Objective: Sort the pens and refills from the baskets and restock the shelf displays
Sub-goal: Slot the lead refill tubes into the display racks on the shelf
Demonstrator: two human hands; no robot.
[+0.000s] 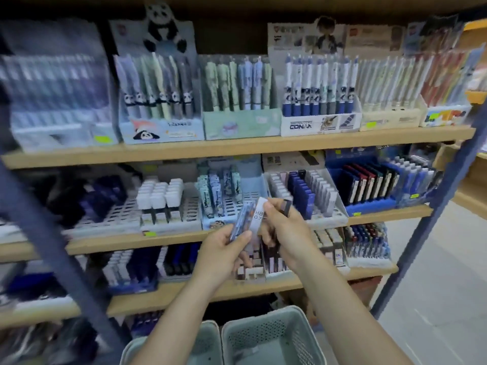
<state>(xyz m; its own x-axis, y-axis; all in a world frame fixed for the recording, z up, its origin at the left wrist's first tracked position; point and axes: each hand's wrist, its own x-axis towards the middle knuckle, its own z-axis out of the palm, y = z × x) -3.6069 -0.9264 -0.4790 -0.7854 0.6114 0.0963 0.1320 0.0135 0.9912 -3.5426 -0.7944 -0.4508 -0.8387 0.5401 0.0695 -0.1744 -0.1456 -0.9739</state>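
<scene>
Between both hands, upright refill packs (250,219) (long axis vertical). Pinched by left hand (224,248) below, right hand (283,227) above. Nearest to refill tray (329,204), upper right.

Pale wood-look shelf boards (237,147), matt and smooth, on blue painted metal uprights (432,206). Printed cardboard display boxes (320,125) up top, holding glossy plastic pens (316,83). White plastic trays (168,217) below, slotted. In the left hand (224,248), shiny plastic refill cases (249,219), one white with a printed label. Two grey-green plastic baskets (276,335), matt, perforated walls. The floor (434,299) looks smooth and pale.
</scene>
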